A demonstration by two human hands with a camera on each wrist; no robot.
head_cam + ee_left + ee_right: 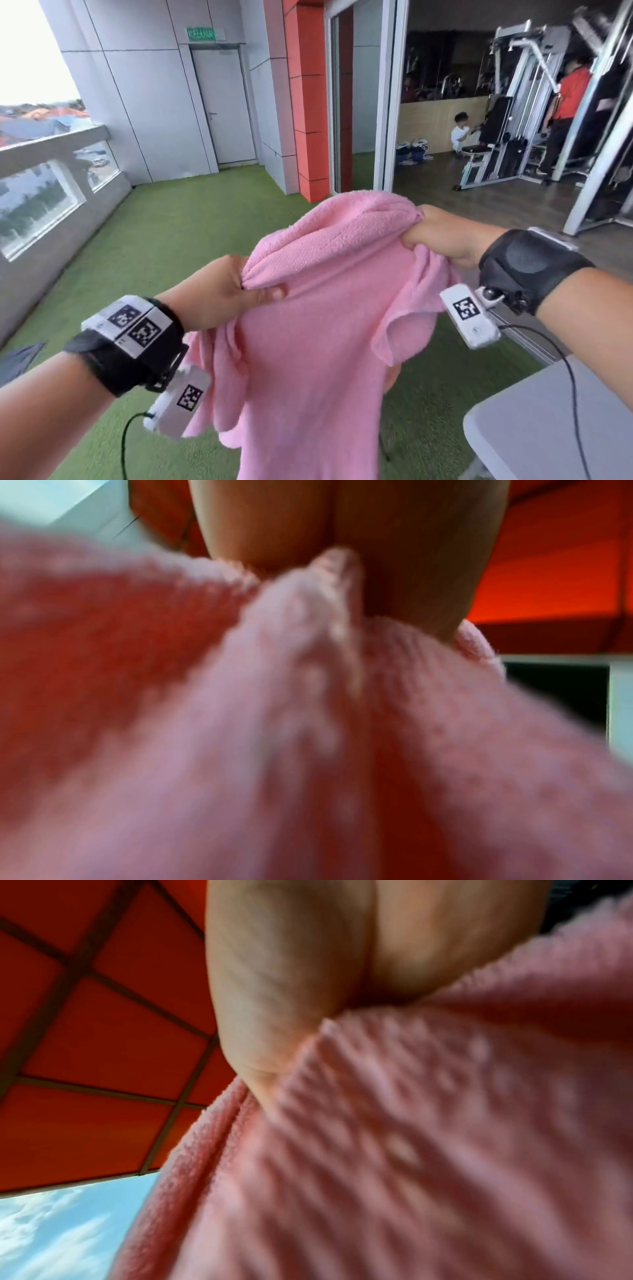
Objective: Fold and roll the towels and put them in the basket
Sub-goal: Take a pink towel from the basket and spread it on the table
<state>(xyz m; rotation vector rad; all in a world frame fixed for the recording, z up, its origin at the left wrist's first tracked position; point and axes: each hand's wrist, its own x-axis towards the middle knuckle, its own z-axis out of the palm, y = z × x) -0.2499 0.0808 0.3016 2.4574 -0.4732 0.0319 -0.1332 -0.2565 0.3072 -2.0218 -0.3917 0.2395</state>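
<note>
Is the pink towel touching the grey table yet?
Apart. In the head view the pink towel hangs from both hands, green turf showing between it and the grey table.

Left hand (219,291) and right hand (448,236), raised, fingers clenched.

I'm looking at a gym's outdoor terrace, green artificial turf (164,240) underfoot, glazed parapet (44,192) over rooftops, open sliding door (387,96) onto weight machines (507,113), people training inside, green exit sign (202,34).

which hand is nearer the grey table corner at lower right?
Right. The right hand grips the pink towel above the grey table; the left hand grips it farther left.
</note>
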